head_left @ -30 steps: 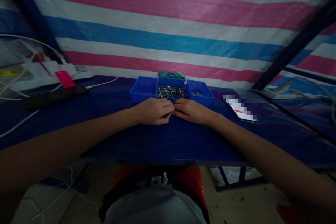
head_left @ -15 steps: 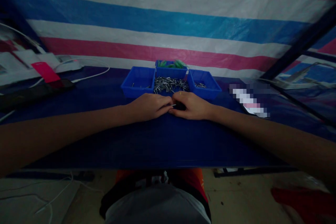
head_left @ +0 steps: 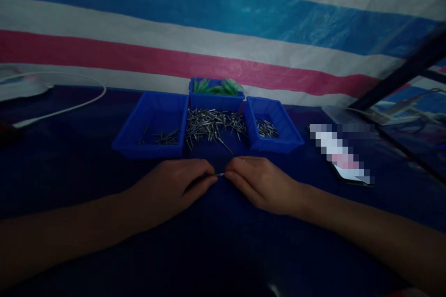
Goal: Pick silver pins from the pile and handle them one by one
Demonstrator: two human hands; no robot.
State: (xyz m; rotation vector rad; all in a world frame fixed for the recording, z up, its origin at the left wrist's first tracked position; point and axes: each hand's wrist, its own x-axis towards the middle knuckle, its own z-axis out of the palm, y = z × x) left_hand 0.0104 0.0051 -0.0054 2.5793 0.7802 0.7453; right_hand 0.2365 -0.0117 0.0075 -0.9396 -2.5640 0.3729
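Observation:
A small silvery rivet spans the short gap between my fingertips, lying nearly level just above the blue table. My left hand pinches one end between thumb and fingers. At its other end, the thumb and forefinger of my right hand are closed on it. Beyond my hands, a loose pile of similar rivets lies on the table between a left blue bin and a right blue bin. Several thin metal pieces lie in the left bin, and the right one holds a small heap.
Behind the pile stands a third blue bin with green items in clear plastic. A phone lies to the right, its screen blurred out. At the left, a white cable loops over the table. Striped sheeting hangs behind.
My view has moved closer to the bins and tilted down. My hands, bunched together before, are now slightly apart, with the rivet visible between their fingertips.

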